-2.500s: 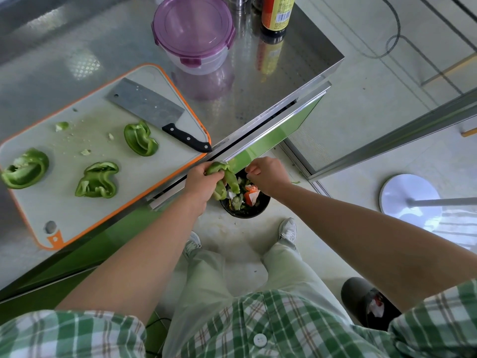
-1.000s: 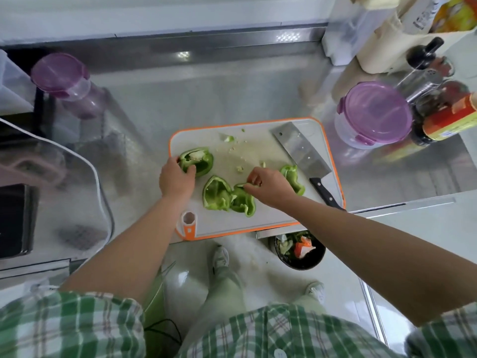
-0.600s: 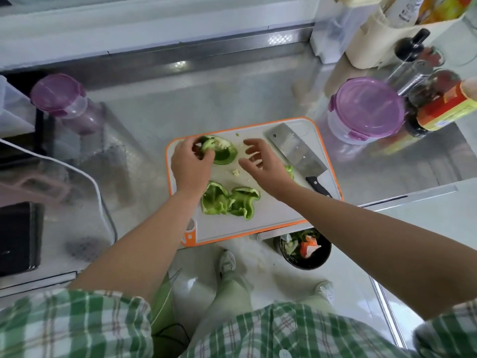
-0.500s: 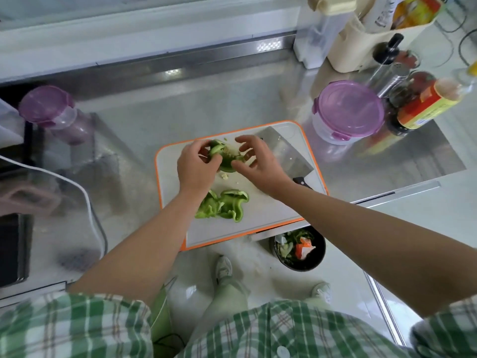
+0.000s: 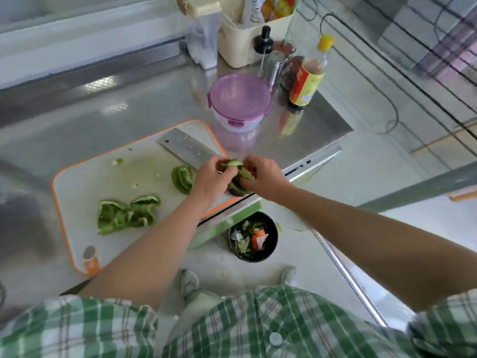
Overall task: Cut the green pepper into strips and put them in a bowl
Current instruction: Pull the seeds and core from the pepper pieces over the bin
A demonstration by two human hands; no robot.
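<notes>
Your left hand (image 5: 210, 180) and right hand (image 5: 263, 177) are close together over the near right corner of the cutting board (image 5: 77, 177). The fingers of both curl round 1 green pepper piece (image 5: 236, 171) gripped between them. Whether that piece touches the board cannot be told.

Just left of your left hand, a second pepper piece (image 5: 183, 178) lies on the white, orange-rimmed board. Further left, near the board's front edge, a cluster of opened pepper pieces (image 5: 127, 214) rests with the insides up. Small green scraps dot the board's far side. The cleaver (image 5: 185, 148) lies flat along the board's far right edge, and your hands hide its handle.

Behind the board on the steel counter (image 5: 116, 99) stands a round clear container with a purple clip lid (image 5: 240, 96), shut, with nothing visible through the lid. To its right is a sauce bottle (image 5: 307, 76) with a yellow cap, dark liquid and a red and yellow label, though the blur makes its writing unreadable. A steel shaker (image 5: 273, 63) and a black-topped bottle (image 5: 263, 43) stand behind the container. A beige caddy (image 5: 247, 45) further back holds packets whose print is also unreadable.

On the floor below the counter edge, a black bowl (image 5: 273, 245) holds green trimmings and red and white scraps.
</notes>
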